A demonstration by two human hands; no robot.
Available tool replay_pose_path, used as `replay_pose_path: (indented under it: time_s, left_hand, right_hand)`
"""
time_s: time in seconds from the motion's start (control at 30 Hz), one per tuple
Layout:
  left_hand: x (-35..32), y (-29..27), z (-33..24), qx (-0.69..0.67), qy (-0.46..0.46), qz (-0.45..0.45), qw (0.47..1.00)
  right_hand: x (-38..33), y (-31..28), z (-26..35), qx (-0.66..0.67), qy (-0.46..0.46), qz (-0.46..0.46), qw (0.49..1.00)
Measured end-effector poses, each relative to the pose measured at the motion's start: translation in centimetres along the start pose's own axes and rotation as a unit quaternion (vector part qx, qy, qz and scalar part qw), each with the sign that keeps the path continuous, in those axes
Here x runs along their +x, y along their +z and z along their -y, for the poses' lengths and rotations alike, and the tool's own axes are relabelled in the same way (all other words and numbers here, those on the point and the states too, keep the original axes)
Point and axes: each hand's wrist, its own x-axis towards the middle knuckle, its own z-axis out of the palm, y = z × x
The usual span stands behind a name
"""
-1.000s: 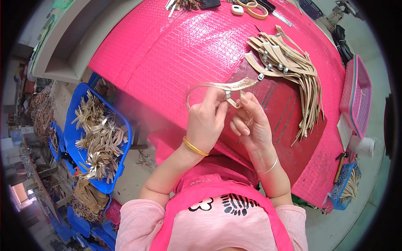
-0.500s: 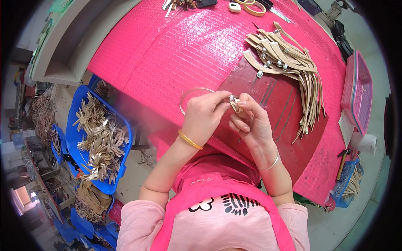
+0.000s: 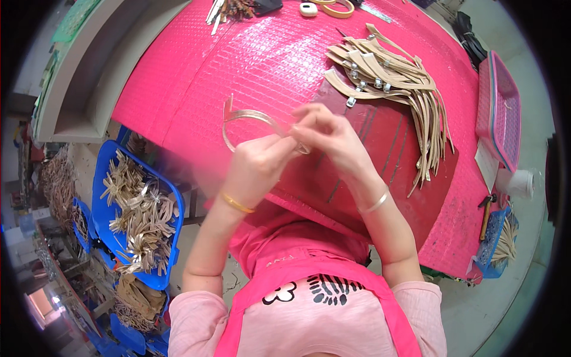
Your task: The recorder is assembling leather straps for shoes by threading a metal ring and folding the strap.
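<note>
A thin, shiny beige-gold strap [image 3: 253, 113] curves up and to the left from my hands, over the pink table cover. My left hand [image 3: 257, 165] is closed on it, its knuckles up and the fingertips partly hidden. Close against it, my right hand [image 3: 333, 135] pinches at the same strap, thumb and fingertips meeting beside the left fingers; these tips are slightly blurred. Farther right, a bundle of beige straps with small metal buckles [image 3: 395, 80] lies across a dark red mat [image 3: 380, 196].
A blue bin [image 3: 176, 238] of beige strap pieces stands left, below a grey shelf [image 3: 77, 128]. At right are a pink basket [image 3: 483, 113], a white roll [image 3: 516, 183], a hammer [image 3: 485, 220] and a small blue basket [image 3: 485, 253]. Tape rolls [image 3: 340, 12] lie at the far edge.
Both hands have moved left and slightly down with the strap. Its free end has swung up and now shows more. The view has shifted a little.
</note>
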Motion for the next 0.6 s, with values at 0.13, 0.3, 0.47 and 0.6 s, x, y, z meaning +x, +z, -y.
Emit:
replay_pose_path:
  time_s: [0.13,0.3,0.47,0.6]
  left_hand:
    - [1.4,-1.3,2.2,-0.096,-0.095,0.037,0.990]
    - [8.8,-7.0,8.5,-0.289,-0.345,0.219,0.866]
    - [11.3,-6.7,19.6,-0.053,-0.349,0.226,0.908]
    - [12.5,0.0,12.9,0.128,-0.040,-0.069,0.988]
  right_hand:
    - [4.1,0.7,-1.0,0.054,0.045,-0.052,0.996]
    - [3.9,-5.6,2.1,-0.249,-0.119,-0.255,0.927]
    - [-0.2,-22.7,3.8,-0.615,-0.009,-0.383,0.689]
    - [-1.6,-25.3,3.4,-0.621,0.118,-0.339,0.696]
